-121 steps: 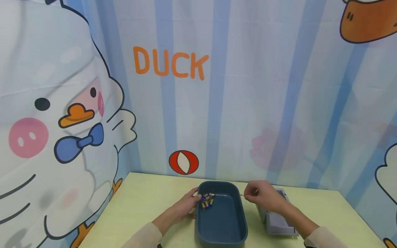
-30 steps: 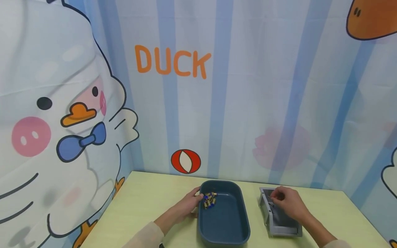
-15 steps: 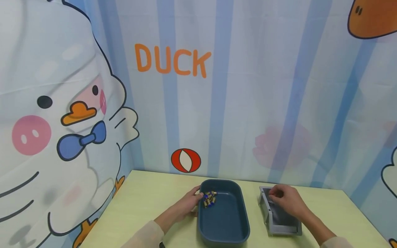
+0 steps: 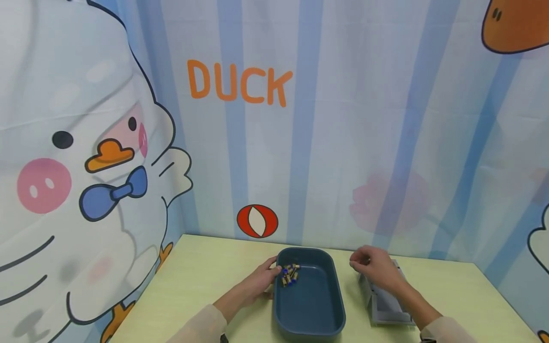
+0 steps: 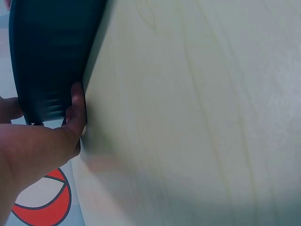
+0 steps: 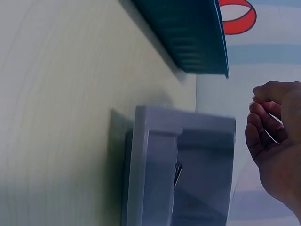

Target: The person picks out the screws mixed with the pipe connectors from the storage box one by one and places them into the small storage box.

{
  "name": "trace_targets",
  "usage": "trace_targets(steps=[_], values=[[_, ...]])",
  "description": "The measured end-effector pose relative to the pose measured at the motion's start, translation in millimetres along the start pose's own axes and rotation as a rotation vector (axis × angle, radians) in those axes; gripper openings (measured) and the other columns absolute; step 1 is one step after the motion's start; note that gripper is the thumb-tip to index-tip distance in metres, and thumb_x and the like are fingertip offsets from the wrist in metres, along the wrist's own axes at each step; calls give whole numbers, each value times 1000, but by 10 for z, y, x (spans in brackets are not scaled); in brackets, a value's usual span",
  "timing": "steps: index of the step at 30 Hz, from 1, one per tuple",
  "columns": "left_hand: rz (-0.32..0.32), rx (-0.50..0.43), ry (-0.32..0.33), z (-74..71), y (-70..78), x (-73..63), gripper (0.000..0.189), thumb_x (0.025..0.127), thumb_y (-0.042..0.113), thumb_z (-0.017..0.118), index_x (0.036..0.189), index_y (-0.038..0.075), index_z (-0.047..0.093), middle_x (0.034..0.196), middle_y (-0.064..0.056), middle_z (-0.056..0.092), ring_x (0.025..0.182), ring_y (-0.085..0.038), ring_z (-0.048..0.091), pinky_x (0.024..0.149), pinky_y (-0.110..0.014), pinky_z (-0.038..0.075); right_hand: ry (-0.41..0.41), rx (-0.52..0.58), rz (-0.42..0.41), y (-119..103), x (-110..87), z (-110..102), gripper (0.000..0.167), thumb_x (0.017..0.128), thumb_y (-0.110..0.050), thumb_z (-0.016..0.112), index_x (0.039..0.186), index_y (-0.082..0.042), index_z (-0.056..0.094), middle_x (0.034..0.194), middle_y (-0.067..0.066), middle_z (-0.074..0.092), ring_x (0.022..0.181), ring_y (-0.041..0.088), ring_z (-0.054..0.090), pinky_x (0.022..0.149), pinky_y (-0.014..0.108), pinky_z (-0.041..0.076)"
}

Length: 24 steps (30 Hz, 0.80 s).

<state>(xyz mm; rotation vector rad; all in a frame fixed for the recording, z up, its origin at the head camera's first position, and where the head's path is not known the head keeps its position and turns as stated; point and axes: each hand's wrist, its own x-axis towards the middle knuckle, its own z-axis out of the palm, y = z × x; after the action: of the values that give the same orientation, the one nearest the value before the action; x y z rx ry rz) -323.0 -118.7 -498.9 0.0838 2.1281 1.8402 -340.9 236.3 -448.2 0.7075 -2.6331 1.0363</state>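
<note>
My left hand (image 4: 259,282) grips the left wall of a dark blue plastic bin (image 4: 310,307), with the thumb at the rim. In the left wrist view, its fingers (image 5: 77,110) lie along the bin's outer side. Several small brass-coloured pieces with blue parts (image 4: 289,275) lie together at the bin's far left. My right hand (image 4: 377,267) is raised above the far left part of a grey box (image 4: 392,319). Its fingers are loosely curled, and nothing shows between them in the right wrist view. A few thin metal pieces (image 6: 178,174) are inside the box.
Both containers stand on a pale yellow wooden table (image 4: 223,259), the grey box to the right of the bin with a narrow gap between. A striped curtain (image 4: 334,143) with duck drawings hangs behind the table.
Earlier my right hand held a small brass-coloured piece near the bin, then reached into the grey box. It has since lifted and moved left. The left hand stays on the bin.
</note>
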Motion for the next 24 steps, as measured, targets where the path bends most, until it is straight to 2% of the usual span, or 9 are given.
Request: trace_targets(steps=[10, 24], values=[[1, 4, 8, 4, 0, 10, 56, 114, 28, 46, 166, 11, 32, 148, -23, 57, 133, -41, 57, 89, -54, 57, -3, 28, -76, -135, 174, 279, 4, 94, -7, 78, 97, -9, 76, 86, -6, 69, 77, 7, 63, 73, 31, 56], [20, -2, 10, 16, 16, -31, 56, 114, 27, 46, 165, 10, 32, 150, -24, 55, 136, -44, 55, 94, -59, 56, -32, 49, -123, -295, 288, 470, 4, 93, -7, 79, 96, -7, 76, 88, -5, 71, 78, 9, 66, 73, 31, 57]])
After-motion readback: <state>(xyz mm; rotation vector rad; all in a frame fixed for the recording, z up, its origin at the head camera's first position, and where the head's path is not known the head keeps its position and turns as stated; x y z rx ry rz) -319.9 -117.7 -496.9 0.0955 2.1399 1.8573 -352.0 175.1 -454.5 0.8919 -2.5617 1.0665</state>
